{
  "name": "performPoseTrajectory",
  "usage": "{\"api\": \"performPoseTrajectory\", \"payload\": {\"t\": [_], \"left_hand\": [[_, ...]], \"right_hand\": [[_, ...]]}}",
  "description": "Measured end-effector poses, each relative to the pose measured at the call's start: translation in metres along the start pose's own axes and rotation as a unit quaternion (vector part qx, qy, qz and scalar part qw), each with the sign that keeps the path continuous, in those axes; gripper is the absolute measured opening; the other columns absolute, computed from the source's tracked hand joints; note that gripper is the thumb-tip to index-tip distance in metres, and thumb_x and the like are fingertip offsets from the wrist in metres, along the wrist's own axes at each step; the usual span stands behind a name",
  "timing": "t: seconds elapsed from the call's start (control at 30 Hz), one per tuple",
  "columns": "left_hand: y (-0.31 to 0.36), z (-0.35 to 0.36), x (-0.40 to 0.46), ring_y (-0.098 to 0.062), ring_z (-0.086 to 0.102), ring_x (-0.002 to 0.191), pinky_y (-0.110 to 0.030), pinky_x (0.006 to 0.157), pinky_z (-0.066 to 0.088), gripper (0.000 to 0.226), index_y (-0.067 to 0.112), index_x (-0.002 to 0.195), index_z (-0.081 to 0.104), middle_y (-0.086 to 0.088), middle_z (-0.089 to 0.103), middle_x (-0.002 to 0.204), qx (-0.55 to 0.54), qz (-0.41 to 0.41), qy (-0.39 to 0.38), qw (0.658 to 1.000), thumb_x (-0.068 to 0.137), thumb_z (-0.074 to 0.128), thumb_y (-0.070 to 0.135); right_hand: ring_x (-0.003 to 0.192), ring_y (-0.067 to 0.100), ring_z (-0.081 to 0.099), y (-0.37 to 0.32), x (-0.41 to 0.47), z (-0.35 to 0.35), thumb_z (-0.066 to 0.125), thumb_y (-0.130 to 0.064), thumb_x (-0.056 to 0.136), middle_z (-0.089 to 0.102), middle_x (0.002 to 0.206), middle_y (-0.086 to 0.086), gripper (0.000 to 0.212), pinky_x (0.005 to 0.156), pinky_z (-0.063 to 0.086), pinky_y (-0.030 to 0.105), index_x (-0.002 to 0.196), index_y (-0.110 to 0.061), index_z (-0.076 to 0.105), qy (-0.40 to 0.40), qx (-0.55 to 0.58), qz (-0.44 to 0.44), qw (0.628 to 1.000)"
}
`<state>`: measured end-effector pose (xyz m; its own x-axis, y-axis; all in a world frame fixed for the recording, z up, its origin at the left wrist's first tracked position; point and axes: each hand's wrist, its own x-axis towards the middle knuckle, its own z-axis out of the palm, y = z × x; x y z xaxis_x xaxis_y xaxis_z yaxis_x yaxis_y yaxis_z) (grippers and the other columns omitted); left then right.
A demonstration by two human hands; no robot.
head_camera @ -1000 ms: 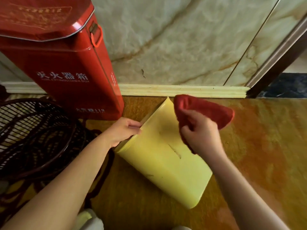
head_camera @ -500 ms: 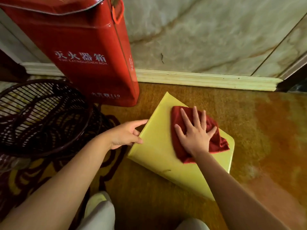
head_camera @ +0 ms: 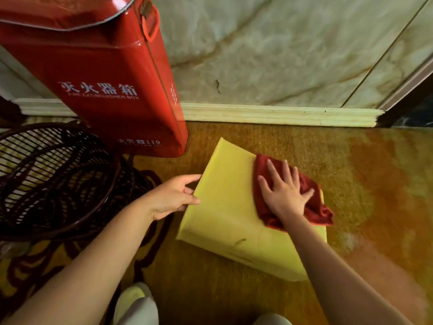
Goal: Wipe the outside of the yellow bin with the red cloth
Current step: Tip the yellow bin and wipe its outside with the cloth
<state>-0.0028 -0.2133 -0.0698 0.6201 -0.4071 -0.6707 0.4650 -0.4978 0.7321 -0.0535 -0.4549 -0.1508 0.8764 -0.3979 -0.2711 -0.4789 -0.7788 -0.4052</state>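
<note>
Change since earlier frame: we see the red cloth (head_camera: 290,195) shifted from the middle of the upturned face toward its far right corner; the bin itself has barely moved.
Bin position: yellow bin (head_camera: 229,216) lies on its side on the carpet (head_camera: 375,184), one broad wall up, just beside the red fire extinguisher box (head_camera: 105,78) and near the dark wire basket (head_camera: 51,179).
Right hand: right hand (head_camera: 284,194) lies flat on the cloth, fingers (head_camera: 273,171) spread, pressing it down rather than clutching it.
Left hand: left hand (head_camera: 173,195) steadies the bin's left edge, thumb on the top face, other fingers curled along the side.
Done so far: we judge wiping of the upward wall well under way; its upper half looks clean.
Remaining: a dark smear (head_camera: 240,241) sits low on this wall, untouched by the cloth.
Also remaining: the other walls and the base, which we cannot inspect from here; the bin needs turning.
Estimate: early to middle of the task.
</note>
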Motion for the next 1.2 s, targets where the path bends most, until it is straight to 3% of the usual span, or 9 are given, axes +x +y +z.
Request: {"api": "performPoseTrajectory", "payload": {"t": [0.13,0.3,0.47,0.57,0.67,0.87,0.97,1.1,1.2], "left_hand": [[0.02,0.011,0.0,-0.02,0.066,0.089,-0.034,0.076,0.054,0.062,0.017,0.138,0.034,-0.011,0.068,0.099,0.013,0.019,0.046,0.999,0.083,0.053,-0.004],[0.061,0.036,0.008,-0.02,0.065,0.083,-0.03,0.07,0.051,0.069,0.017,0.141,0.029,-0.013,0.067,0.102,0.029,0.071,0.02,0.997,0.081,0.056,-0.004],[0.038,0.025,-0.018,-0.008,0.069,0.074,-0.016,0.065,0.054,0.089,0.04,0.141,0.012,-0.001,0.073,0.092,0.259,0.117,-0.054,0.957,0.077,0.063,0.007],[0.026,0.033,-0.023,-0.01,0.07,0.084,-0.025,0.077,0.056,0.073,0.029,0.139,0.03,0.003,0.073,0.098,0.174,0.112,-0.006,0.978,0.078,0.062,0.005],[0.043,0.044,-0.014,-0.011,0.069,0.08,-0.026,0.076,0.056,0.038,0.005,0.116,0.058,-0.001,0.071,0.094,0.059,0.109,0.029,0.992,0.079,0.057,-0.005],[0.101,0.051,0.006,-0.024,0.059,0.071,-0.034,0.073,0.049,0.016,0.008,0.074,0.06,-0.012,0.062,0.076,-0.031,0.072,0.118,0.99,0.077,0.057,-0.008],[0.111,0.046,0.005,-0.021,0.065,0.076,-0.031,0.075,0.053,0.02,0.003,0.097,0.064,-0.009,0.067,0.086,-0.053,0.11,0.035,0.992,0.08,0.057,-0.004],[0.072,0.02,-0.009,-0.006,0.053,0.119,-0.03,0.098,0.046,0.083,0.04,0.139,0.024,0.003,0.051,0.136,0.203,0.176,-0.046,0.962,0.077,0.066,0.004],[0.049,0.003,-0.022,-0.008,0.064,0.103,-0.039,0.093,0.051,0.082,0.057,0.128,0.015,0.003,0.066,0.114,0.226,0.176,0.015,0.958,0.081,0.062,0.011]], "right_hand": [[0.145,0.015,-0.009,0.016,-0.009,-0.014,0.021,-0.06,0.089,-0.005,0.159,-0.008,0.058,0.11,-0.001,0.066,0.142,-0.046,0.005,-0.015,0.032,0.033,0.999],[0.144,0.007,-0.003,-0.053,-0.024,-0.031,0.011,-0.06,0.085,0.004,0.157,-0.017,0.054,0.111,0.002,0.06,0.138,-0.055,0.0,0.014,0.093,-0.2,0.975],[0.144,0.011,-0.013,-0.032,-0.045,-0.024,0.019,-0.056,0.089,-0.003,0.158,-0.014,0.054,0.111,-0.002,0.064,0.138,-0.053,-0.004,0.07,0.049,-0.192,0.978],[0.144,0.011,-0.009,-0.037,-0.035,-0.026,0.022,-0.055,0.09,0.001,0.158,-0.015,0.052,0.11,-0.003,0.063,0.139,-0.053,0.004,0.033,0.056,-0.206,0.977],[0.144,0.008,0.002,-0.043,-0.016,-0.045,0.021,-0.047,0.095,0.01,0.156,-0.017,0.045,0.113,0.002,0.062,0.139,-0.052,0.014,-0.048,0.107,-0.203,0.972],[0.143,0.016,0.018,-0.047,-0.01,-0.09,0.024,-0.042,0.096,0.018,0.156,-0.01,0.047,0.116,0.014,0.047,0.142,-0.043,0.014,-0.102,0.114,-0.272,0.95],[0.139,0.018,0.027,-0.041,-0.019,-0.087,0.023,-0.048,0.093,0.028,0.153,-0.009,0.05,0.111,0.028,0.043,0.142,-0.042,0.018,0.01,0.114,-0.268,0.957],[0.127,0.022,0.041,-0.039,-0.007,-0.082,0.025,-0.048,0.09,0.048,0.141,-0.002,0.05,0.093,0.036,0.032,0.139,-0.037,0.032,0.083,0.123,-0.237,0.96],[0.123,0.025,0.043,-0.039,0.008,-0.08,0.027,-0.046,0.094,0.055,0.13,0.003,0.044,0.089,0.034,0.032,0.137,-0.038,0.036,0.003,0.119,-0.247,0.962]]}}
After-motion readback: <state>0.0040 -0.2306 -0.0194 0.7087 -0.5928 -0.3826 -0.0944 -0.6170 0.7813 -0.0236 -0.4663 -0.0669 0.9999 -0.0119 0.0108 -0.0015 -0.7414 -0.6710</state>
